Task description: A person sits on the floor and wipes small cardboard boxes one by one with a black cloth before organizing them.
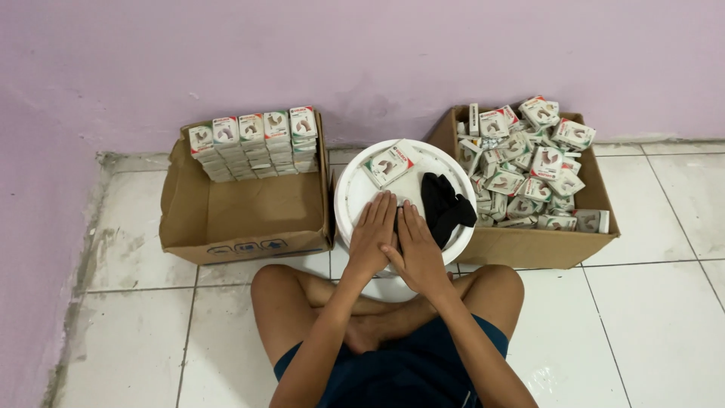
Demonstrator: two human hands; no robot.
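I sit cross-legged on the floor behind a round white bucket lid. My left hand and my right hand lie flat, palms down, side by side on the lid's near half, fingers stretched out and thumbs touching. Whether anything lies under the palms is hidden. One small white printed box rests on the lid's far side, above my left fingers. A black cloth is bunched on the lid just right of my right hand.
A cardboard carton at left holds neat rows of the same small boxes stacked along its back wall. Another carton at right is heaped with loose small boxes. White tiled floor and a pink wall surround them.
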